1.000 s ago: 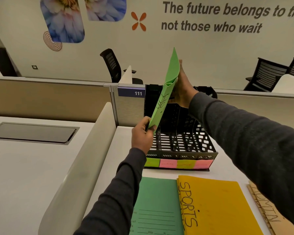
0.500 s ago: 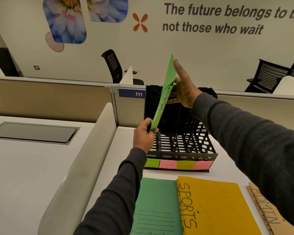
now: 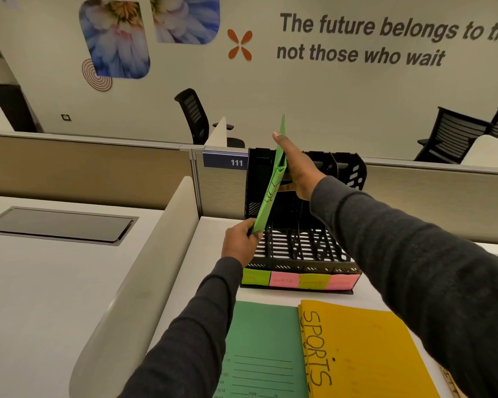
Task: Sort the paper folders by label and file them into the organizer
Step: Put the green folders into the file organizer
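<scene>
A light green folder (image 3: 270,193) stands nearly on edge over the leftmost slot of the black slotted organizer (image 3: 305,251). My left hand (image 3: 239,245) pinches its lower near corner. My right hand (image 3: 296,170) grips its upper part from the right, fingers flat along it. Coloured sticky labels (image 3: 299,281) run along the organizer's front. On the desk in front lie a darker green folder (image 3: 262,349), a yellow folder marked SPORTS (image 3: 365,349) and the edge of a brown folder (image 3: 452,383).
A white curved divider (image 3: 144,268) borders the desk on the left. A beige partition with a "111" tag (image 3: 236,162) stands right behind the organizer. Black office chairs (image 3: 196,116) sit beyond it by the wall.
The green folder has turned more edge-on and come lower toward the organizer's left slot. Both hands moved down with it.
</scene>
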### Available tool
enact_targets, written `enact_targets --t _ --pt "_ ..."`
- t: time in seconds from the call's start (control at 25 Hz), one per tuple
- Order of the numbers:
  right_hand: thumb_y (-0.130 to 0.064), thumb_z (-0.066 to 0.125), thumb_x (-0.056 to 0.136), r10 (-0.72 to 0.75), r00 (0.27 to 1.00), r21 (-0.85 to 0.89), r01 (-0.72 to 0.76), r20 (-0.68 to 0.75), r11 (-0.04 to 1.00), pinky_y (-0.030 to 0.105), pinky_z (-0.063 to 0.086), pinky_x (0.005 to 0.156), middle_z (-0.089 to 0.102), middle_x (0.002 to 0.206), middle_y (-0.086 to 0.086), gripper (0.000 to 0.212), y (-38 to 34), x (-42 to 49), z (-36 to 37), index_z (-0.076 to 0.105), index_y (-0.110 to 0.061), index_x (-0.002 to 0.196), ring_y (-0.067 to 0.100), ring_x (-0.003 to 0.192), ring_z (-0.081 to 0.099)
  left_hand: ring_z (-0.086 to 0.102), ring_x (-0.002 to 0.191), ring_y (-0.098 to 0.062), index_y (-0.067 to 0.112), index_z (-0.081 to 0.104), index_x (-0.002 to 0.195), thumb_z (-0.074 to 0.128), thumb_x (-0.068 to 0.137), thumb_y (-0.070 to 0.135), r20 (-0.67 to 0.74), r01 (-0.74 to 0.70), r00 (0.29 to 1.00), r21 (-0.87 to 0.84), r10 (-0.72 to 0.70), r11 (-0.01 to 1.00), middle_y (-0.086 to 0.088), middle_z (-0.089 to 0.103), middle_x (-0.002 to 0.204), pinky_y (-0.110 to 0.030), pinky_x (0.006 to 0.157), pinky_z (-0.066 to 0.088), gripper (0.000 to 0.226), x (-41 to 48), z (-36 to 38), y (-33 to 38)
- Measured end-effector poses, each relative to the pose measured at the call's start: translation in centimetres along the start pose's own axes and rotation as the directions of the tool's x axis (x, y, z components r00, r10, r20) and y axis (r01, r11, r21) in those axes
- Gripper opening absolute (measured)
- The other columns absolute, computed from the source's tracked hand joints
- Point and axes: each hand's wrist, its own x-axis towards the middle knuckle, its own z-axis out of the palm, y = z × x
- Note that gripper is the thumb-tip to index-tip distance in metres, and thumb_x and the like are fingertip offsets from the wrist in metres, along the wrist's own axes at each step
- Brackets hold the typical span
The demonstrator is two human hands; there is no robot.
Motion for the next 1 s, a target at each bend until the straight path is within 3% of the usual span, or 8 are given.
enact_targets --t 0.12,0.24,0.4,0.6,0.72,0.84,1.0 --pt "-0.059 0.056 0.09 -0.035 0.998 0.0 0.035 -0.048 0.999 0.051 0.054 0.092 0.062 0.109 0.004 0.057 -0.9 0.2 0.4 0.053 -0.019 0.131 0.025 0.099 0.065 0.065 0.09 -0.014 0.018 0.07 0.12 0.068 0.087 0.006 0.106 0.011 0.994 0.025 -0.014 1.0 -0.001 0.074 0.105 -0.025 0.088 0.052 0.035 1.4 -1.6 0.1" --pt "-0.041 0.054 0.097 -0.085 0.995 -0.029 0.083 -0.05 0.996 0.051 0.051 0.098 0.061 0.122 0.006 0.044 -1.8 0.7 0.0 0.056 -0.02 0.136 0.03 0.117 0.06 0.065 0.098 -0.013 0.017 0.068 0.124 0.068 0.087 0.002 0.231 0.022 0.972 0.037 -0.03 0.999 -0.002 0.073 0.114 -0.024 0.091 0.047 0.04 2.6 -2.4 0.5" --pt "-0.023 0.05 0.1 -0.138 0.99 -0.103 0.133 -0.04 0.986 0.05 0.044 0.108 0.061 0.135 0.007 0.037 -2.4 1.8 -1.4 0.059 -0.021 0.136 0.029 0.126 0.054 0.064 0.101 -0.012 0.017 0.069 0.122 0.068 0.087 0.0 0.299 0.015 0.954 0.053 -0.03 0.998 -0.002 0.073 0.114 -0.026 0.094 0.048 0.038 3.8 -2.4 0.6" --pt "-0.025 0.049 0.101 -0.117 0.992 -0.067 0.114 -0.049 0.991 0.041 0.058 0.082 0.066 0.115 0.003 0.034 -1.6 2.2 -2.1 0.058 -0.024 0.133 0.021 0.097 0.064 0.067 0.102 -0.016 0.017 0.07 0.12 0.071 0.085 0.001 0.322 0.002 0.946 0.103 -0.035 0.995 -0.004 0.074 0.112 -0.031 0.096 0.052 0.039 4.6 -1.9 0.7" --pt "-0.039 0.051 0.101 -0.132 0.99 -0.063 0.129 -0.048 0.99 0.041 0.058 0.082 0.063 0.12 0.003 0.032 -1.2 2.5 -2.0 0.055 -0.024 0.129 0.021 0.099 0.065 0.068 0.099 -0.017 0.018 0.069 0.117 0.074 0.082 0.003 0.366 -0.034 0.931 0.139 -0.019 0.99 -0.002 0.074 0.108 -0.03 0.09 0.054 0.038 4.5 -1.5 1.1" --pt "-0.039 0.052 0.1 -0.098 0.995 -0.102 0.095 -0.029 0.99 0.041 0.06 0.076 0.061 0.117 0.005 0.046 -1.1 2.7 -1.1 0.046 -0.021 0.143 0.024 0.095 0.067 0.068 0.094 -0.017 0.019 0.067 0.116 0.074 0.081 0.005 0.368 -0.046 0.93 0.177 -0.023 0.983 0.004 0.071 0.101 -0.024 0.078 0.054 0.039 3.1 -0.9 0.6" --pt "-0.036 0.051 0.102 -0.041 0.999 -0.207 0.042 0.011 0.977 0.035 0.056 0.063 0.058 0.11 0.004 0.035 0.8 2.0 0.0 0.048 -0.022 0.134 0.022 0.086 0.064 0.067 0.101 -0.029 0.011 0.066 0.117 0.069 0.083 0.006 0.299 -0.064 0.953 0.335 -0.041 0.94 -0.012 0.072 0.111 -0.034 0.088 0.055 0.035 1.5 -0.8 -1.3"
